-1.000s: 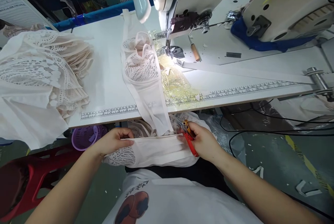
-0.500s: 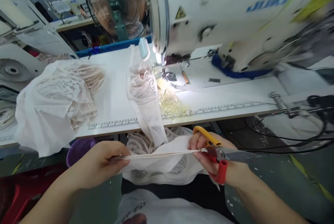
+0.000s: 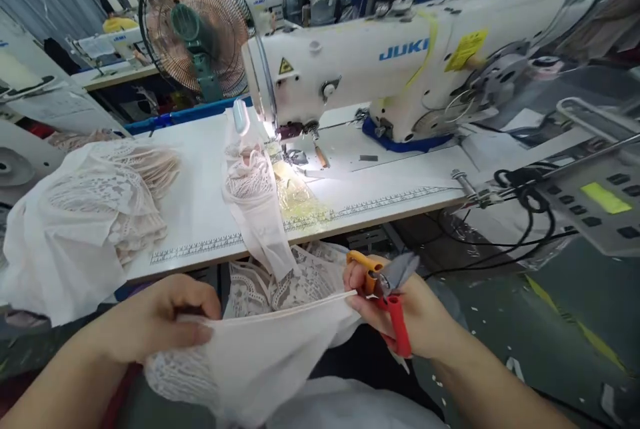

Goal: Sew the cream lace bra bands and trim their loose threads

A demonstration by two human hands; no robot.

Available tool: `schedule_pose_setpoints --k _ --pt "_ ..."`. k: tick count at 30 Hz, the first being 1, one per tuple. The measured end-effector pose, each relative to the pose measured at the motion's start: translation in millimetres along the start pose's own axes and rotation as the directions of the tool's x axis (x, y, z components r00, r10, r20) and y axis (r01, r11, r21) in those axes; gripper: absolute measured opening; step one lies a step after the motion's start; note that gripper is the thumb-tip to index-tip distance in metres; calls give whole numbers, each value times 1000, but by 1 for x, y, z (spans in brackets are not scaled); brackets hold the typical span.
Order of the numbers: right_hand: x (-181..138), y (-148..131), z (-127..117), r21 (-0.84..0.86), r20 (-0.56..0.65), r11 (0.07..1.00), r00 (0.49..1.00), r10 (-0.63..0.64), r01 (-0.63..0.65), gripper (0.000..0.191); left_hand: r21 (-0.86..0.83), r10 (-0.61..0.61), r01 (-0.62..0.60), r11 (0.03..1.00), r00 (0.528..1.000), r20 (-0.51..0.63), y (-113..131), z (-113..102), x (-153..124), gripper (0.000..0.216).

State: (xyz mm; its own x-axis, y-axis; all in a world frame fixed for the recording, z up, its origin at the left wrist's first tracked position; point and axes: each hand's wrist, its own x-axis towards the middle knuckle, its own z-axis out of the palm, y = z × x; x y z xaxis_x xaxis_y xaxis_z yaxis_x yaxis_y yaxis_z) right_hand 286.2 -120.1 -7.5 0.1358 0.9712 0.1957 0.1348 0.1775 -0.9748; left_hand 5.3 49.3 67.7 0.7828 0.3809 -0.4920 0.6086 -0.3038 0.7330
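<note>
Both hands pinch a pale lace-trimmed garment piece [image 3: 260,349] along its folded upper edge, above my lap. My left hand [image 3: 160,322] grips its left end between thumb and fingers, with lace hanging below. At the right end, my right hand [image 3: 375,292] pinches the edge in its fingertips. That same hand also carries a pair of snips [image 3: 393,276] with orange and red handles, blades pointing up and right. Behind the held piece, more lace garment [image 3: 310,276] lies at the table edge, joined to a strip [image 3: 260,222] that runs up to the sewing machine's needle area.
A JUKI sewing machine [image 3: 345,62] stands on the white table [image 3: 200,209], which has a ruler strip [image 3: 375,202] along its front. At left lies a pile of lace pieces [image 3: 85,209]. A fan [image 3: 195,29] stands behind. Cables [image 3: 530,209] hang at right.
The view has swung to the right. My left hand has come nearer and lower, and the garment piece now hangs broader below its edge. The snips' blades now show pointing upward.
</note>
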Motion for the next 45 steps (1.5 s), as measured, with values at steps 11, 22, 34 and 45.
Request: schedule_pose_setpoints --k 11,22,34,45 --pt "-3 91 4 -257 -163 924 955 248 -284 12 -191 -60 62 980 998 21 -61 48 90 21" --pt "-2 106 -1 -128 -43 949 957 285 -289 23 -80 42 -45 996 998 -42 -58 50 80 17" --pt "-9 73 -9 58 58 988 988 140 -143 11 266 309 -288 920 950 -40 -28 56 41 18" --pt "-12 72 -5 79 2 991 994 107 -106 11 193 281 -279 941 959 19 -31 39 49 19"
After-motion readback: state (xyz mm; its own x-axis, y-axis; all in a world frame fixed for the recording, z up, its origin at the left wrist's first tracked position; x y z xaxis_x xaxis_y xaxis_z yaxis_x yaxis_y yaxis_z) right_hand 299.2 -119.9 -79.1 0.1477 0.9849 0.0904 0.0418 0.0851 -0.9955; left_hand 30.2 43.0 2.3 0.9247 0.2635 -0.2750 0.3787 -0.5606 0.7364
